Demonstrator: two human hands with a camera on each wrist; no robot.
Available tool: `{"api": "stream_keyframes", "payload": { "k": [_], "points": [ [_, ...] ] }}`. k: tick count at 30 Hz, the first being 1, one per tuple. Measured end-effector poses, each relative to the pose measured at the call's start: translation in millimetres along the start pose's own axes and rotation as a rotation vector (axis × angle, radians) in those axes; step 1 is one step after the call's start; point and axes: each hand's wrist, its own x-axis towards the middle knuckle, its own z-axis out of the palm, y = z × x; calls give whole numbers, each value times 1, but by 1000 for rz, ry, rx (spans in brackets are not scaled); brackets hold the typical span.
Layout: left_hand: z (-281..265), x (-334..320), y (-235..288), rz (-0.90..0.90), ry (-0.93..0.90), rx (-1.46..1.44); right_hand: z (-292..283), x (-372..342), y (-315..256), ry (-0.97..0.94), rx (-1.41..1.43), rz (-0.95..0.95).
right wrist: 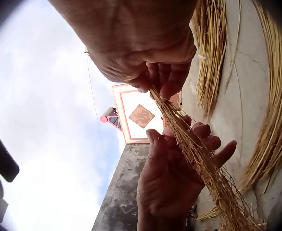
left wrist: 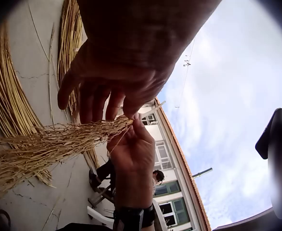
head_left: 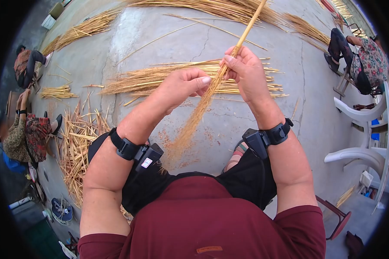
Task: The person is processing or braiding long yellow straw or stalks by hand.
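My right hand [head_left: 250, 75] pinches a yellow broomcorn stalk [head_left: 250, 26] where its bushy head begins, thumb against the curled fingers. The bare stem slants up and away, while the frayed head [head_left: 190, 123] hangs down toward my lap. My left hand [head_left: 175, 88] is at the upper part of the head, its thumb near the strands. In the right wrist view the left hand [right wrist: 167, 185] has its fingers loosely spread behind the head, its thumb standing apart. The left wrist view shows the thin, branching strands [left wrist: 59, 147] spreading out below both hands.
A bundle of broomcorn [head_left: 160, 80] lies on the concrete ahead, with more bundles [head_left: 212, 6] farther off. Cut stalks [head_left: 78, 151] are heaped at my left. People sit at both sides, and a white plastic chair [head_left: 358, 157] stands at the right. Reddish crumbs [head_left: 203, 136] dot the floor.
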Motion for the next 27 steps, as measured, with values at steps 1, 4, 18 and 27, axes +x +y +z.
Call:
{"api": "stream_keyframes", "payload": {
  "k": [1, 4, 18, 27],
  "points": [
    [2, 0, -1, 29, -4, 21, 0, 0, 0, 2, -2, 0],
    [4, 3, -7, 88, -16, 70, 0, 1, 1, 0, -46, 14],
    [-10, 1, -6, -8, -51, -20, 2, 0, 0, -47, -203, 64],
    [0, 2, -3, 52, 82, 7, 6, -2, 2, -36, -174, 56]
  ]
}}
